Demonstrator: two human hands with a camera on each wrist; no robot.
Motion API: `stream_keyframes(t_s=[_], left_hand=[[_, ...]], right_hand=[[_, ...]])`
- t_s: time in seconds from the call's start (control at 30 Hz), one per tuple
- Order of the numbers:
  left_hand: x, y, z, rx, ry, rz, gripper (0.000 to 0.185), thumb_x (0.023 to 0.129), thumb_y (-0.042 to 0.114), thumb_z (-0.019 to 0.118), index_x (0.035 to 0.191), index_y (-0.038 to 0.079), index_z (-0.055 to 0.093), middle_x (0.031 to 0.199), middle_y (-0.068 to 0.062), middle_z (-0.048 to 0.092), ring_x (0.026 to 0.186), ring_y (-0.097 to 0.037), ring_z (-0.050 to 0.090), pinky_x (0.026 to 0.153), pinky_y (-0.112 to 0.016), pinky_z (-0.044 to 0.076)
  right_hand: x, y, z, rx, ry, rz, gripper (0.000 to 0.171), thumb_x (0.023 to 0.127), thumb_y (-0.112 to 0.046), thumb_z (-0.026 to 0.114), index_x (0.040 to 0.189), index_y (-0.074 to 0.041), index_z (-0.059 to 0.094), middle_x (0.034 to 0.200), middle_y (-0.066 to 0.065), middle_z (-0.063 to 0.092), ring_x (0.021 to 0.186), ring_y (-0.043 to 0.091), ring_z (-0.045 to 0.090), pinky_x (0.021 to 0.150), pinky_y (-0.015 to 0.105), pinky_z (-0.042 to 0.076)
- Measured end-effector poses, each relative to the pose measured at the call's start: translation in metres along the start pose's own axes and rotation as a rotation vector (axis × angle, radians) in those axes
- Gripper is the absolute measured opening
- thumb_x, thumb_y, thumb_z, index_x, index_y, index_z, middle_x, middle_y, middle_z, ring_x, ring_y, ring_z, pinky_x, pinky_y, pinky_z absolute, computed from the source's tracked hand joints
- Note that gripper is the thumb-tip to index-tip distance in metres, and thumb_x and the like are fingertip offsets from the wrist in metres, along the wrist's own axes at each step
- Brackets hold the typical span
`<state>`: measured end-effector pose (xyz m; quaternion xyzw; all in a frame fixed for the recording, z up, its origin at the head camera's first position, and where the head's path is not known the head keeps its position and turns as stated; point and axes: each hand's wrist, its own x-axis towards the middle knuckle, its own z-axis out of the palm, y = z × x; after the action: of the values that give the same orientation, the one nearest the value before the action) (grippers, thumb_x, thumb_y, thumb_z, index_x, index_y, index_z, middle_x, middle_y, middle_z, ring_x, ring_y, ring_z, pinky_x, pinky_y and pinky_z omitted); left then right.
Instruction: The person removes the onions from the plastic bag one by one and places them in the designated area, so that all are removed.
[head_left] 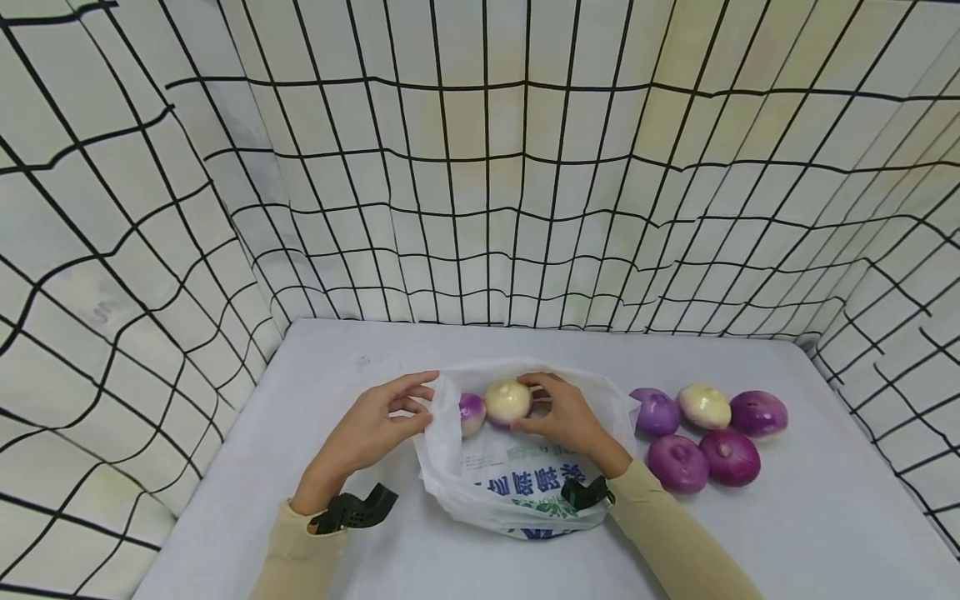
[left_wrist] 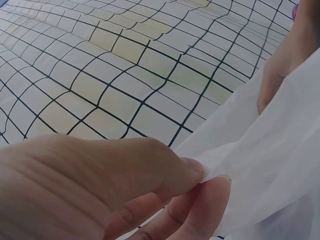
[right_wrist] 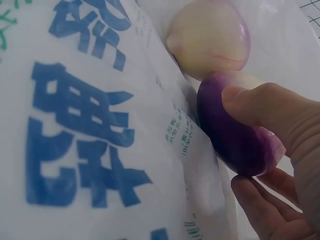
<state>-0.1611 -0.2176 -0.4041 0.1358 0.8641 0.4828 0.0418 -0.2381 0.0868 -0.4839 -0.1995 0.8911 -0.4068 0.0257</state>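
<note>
Left hand (left_wrist: 100,195): fills the lower left, thumb and forefinger pinching the bag's edge.
Plastic bag (left_wrist: 270,165): thin white film, stretched up toward the right.
Right hand (left_wrist: 290,55): partly seen at upper right, behind the bag.
Backdrop (left_wrist: 125,65): pale cloth with a dark grid.

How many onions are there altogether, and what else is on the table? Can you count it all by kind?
Loose onions on the table: 5
Bagged onions, one gripped by the right hand: 2
Plastic bag, edge pinched by the left hand: 1
Total: 8 things, 7 of them onions
</note>
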Motion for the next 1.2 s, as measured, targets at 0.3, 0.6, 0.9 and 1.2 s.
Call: stream_keyframes(t_s=[0.3, 0.6, 0.9, 1.2], left_hand=[[-0.001, 0.000, 0.000, -0.007, -0.001, 0.022, 0.057, 0.095, 0.009, 0.071, 0.150, 0.008, 0.054, 0.131, -0.020, 0.068, 0.111, -0.028, 0.071, 0.082, -0.016, 0.056], [-0.001, 0.000, 0.000, -0.017, -0.006, 0.029, 0.057, 0.096, 0.009, 0.070, 0.150, 0.008, 0.054, 0.131, -0.020, 0.068, 0.111, -0.027, 0.071, 0.082, -0.016, 0.056], [0.001, 0.003, 0.000, 0.000, -0.004, 0.026, 0.057, 0.096, 0.011, 0.071, 0.150, 0.010, 0.054, 0.132, -0.019, 0.068, 0.111, -0.027, 0.071, 0.081, -0.017, 0.056], [0.000, 0.004, 0.000, 0.007, 0.000, 0.030, 0.057, 0.096, 0.010, 0.070, 0.150, 0.008, 0.053, 0.131, -0.020, 0.068, 0.111, -0.027, 0.071, 0.081, -0.018, 0.056]], right_hand=[[-0.008, -0.003, -0.006, 0.020, 0.012, -0.027, 0.073, 0.075, -0.021, 0.094, 0.139, -0.009, 0.060, 0.135, 0.010, 0.066, 0.116, 0.026, 0.071, 0.098, 0.035, 0.060], [-0.015, -0.005, -0.012, 0.036, 0.019, -0.044, 0.074, 0.075, -0.021, 0.094, 0.140, -0.010, 0.059, 0.135, 0.010, 0.066, 0.116, 0.025, 0.070, 0.098, 0.035, 0.060], [-0.024, -0.010, -0.021, 0.048, 0.016, -0.050, 0.073, 0.077, -0.022, 0.093, 0.140, -0.011, 0.059, 0.137, 0.009, 0.065, 0.117, 0.025, 0.070, 0.099, 0.033, 0.059], [-0.032, -0.012, -0.029, 0.076, 0.014, -0.086, 0.072, 0.076, -0.023, 0.093, 0.139, -0.013, 0.060, 0.134, 0.009, 0.065, 0.117, 0.026, 0.069, 0.099, 0.035, 0.060]])
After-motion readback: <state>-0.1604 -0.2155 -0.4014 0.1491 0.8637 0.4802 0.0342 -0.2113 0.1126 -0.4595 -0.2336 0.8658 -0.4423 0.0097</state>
